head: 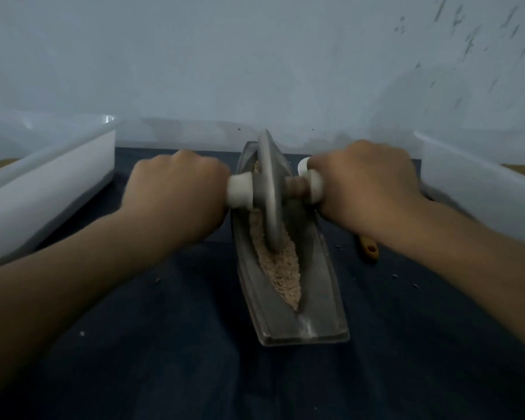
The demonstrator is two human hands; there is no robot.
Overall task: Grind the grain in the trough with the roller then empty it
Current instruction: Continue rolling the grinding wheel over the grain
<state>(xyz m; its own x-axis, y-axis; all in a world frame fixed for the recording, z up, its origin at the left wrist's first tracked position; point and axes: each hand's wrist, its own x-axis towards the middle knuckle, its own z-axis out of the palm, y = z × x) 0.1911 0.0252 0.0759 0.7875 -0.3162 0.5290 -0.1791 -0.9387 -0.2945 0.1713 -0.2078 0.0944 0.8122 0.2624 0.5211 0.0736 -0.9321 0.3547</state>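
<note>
A long grey boat-shaped trough point(322, 298) lies lengthwise on the dark blue cloth, its narrow groove filled with pale tan grain point(281, 268). A grey disc roller point(269, 189) stands on edge in the groove toward the far end, with white handle ends sticking out on both sides. My left hand point(176, 192) grips the left handle and my right hand point(364, 186) grips the right handle. The far part of the grain is hidden behind the disc.
A white plastic bin point(46, 183) stands at the left and another white bin point(479, 189) at the right. A small wooden handle point(369, 248) lies on the cloth under my right forearm. A pale wall rises right behind the trough. Stray grains dot the cloth.
</note>
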